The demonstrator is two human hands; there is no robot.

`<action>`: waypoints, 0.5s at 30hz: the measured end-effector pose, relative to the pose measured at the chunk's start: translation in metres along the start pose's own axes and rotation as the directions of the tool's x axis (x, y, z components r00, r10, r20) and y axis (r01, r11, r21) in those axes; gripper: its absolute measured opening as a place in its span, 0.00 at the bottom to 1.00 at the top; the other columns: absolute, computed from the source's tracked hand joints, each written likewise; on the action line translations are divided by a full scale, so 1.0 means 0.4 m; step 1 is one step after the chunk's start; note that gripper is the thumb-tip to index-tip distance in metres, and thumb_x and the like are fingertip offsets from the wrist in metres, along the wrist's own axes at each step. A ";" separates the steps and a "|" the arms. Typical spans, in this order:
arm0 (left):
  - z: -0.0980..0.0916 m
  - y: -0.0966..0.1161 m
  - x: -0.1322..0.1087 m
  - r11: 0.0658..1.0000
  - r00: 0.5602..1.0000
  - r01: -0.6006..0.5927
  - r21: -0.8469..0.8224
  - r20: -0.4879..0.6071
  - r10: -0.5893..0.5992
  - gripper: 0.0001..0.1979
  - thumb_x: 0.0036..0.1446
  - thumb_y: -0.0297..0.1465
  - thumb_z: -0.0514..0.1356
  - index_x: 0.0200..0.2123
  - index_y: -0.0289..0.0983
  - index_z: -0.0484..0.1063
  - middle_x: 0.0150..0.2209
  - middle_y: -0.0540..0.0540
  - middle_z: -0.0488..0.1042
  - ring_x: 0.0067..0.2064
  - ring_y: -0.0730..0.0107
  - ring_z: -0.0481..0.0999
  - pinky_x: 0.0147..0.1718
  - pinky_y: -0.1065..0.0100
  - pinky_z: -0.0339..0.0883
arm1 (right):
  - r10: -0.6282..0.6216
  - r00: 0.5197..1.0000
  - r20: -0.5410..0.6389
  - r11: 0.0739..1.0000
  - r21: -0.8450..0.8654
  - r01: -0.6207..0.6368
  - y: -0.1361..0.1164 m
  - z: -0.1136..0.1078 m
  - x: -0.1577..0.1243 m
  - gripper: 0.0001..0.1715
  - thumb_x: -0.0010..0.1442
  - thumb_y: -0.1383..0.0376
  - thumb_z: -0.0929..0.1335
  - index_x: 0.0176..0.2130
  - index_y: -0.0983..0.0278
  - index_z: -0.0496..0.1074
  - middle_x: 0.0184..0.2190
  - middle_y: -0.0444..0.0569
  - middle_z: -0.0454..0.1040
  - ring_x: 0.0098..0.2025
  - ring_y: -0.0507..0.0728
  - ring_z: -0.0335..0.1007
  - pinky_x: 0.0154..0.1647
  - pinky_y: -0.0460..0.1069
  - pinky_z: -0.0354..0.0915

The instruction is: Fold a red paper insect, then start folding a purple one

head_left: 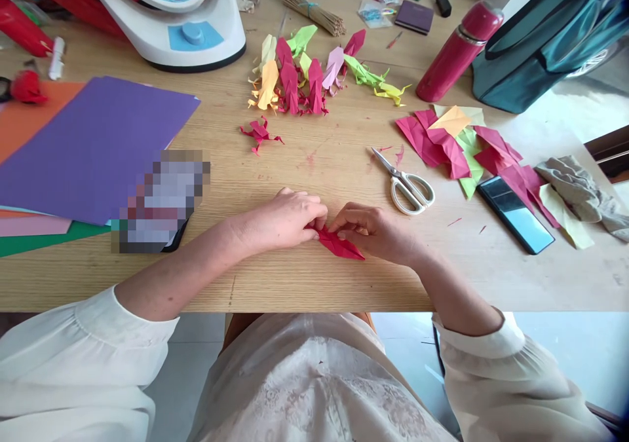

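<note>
A folded piece of red origami paper [343,246] lies low over the wooden table, between my two hands. My left hand [289,219] has its fingers closed on the paper's left end. From the other side, my right hand [376,232] pinches the paper's upper edge with thumb and fingers. The fingers hide part of the folds. Beyond my hands, a small red origami figure [260,133] with thin legs sits by itself. White-handled scissors [410,190] lie to the right, their blades pointing away to the upper left.
Several finished origami figures [289,85] stand at the back. Folded paper pieces [447,141] and a phone [515,214] lie right. A red flask [457,52] and teal bag [525,49] stand behind. At left are purple paper sheets [98,147], a blurred-out phone [162,200] and a white fan [196,42].
</note>
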State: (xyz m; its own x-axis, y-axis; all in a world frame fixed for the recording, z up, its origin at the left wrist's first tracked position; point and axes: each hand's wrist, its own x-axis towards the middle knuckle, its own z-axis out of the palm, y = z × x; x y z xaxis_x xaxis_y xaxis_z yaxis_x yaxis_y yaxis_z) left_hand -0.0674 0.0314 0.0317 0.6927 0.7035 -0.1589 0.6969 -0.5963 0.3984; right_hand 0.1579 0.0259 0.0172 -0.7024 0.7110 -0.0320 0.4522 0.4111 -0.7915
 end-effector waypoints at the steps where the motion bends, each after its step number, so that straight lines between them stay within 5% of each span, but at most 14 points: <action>1: -0.001 0.000 0.001 1.000 1.000 0.005 0.003 0.004 -0.005 0.03 0.58 0.26 0.60 0.32 0.38 0.73 0.36 0.49 0.76 0.43 0.64 0.75 0.45 0.63 0.59 | 0.005 1.000 -0.023 1.000 -0.008 -0.005 -0.004 0.007 -0.003 0.13 0.61 0.73 0.67 0.41 0.61 0.79 0.39 0.46 0.76 0.36 0.51 0.74 0.37 0.46 0.70; 5: 0.004 0.000 0.004 1.000 1.000 0.008 -0.001 0.013 -0.008 0.03 0.57 0.26 0.63 0.31 0.38 0.73 0.35 0.49 0.74 0.42 0.63 0.74 0.43 0.63 0.59 | 0.044 0.992 -0.117 0.998 -0.038 -0.049 -0.019 0.041 -0.007 0.03 0.60 0.69 0.72 0.37 0.61 0.77 0.37 0.45 0.73 0.31 0.49 0.72 0.33 0.45 0.68; 15: -0.027 -0.014 -0.014 0.997 0.998 0.015 -0.072 0.068 -0.010 0.08 0.59 0.22 0.57 0.35 0.39 0.74 0.40 0.50 0.75 0.45 0.65 0.74 0.45 0.64 0.58 | 0.102 0.979 -0.179 0.977 -0.168 -0.132 -0.040 0.069 0.003 0.08 0.58 0.74 0.72 0.30 0.62 0.74 0.35 0.44 0.72 0.29 0.48 0.68 0.31 0.45 0.61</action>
State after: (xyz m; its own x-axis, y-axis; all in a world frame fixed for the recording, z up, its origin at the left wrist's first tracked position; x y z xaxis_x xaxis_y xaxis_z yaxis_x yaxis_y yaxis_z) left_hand -0.0773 0.0351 0.0399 0.6965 0.6818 -0.2237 0.6920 -0.5560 0.4604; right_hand 0.1348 0.0044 0.0132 -0.5432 0.8396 -0.0028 0.6267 0.4032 -0.6668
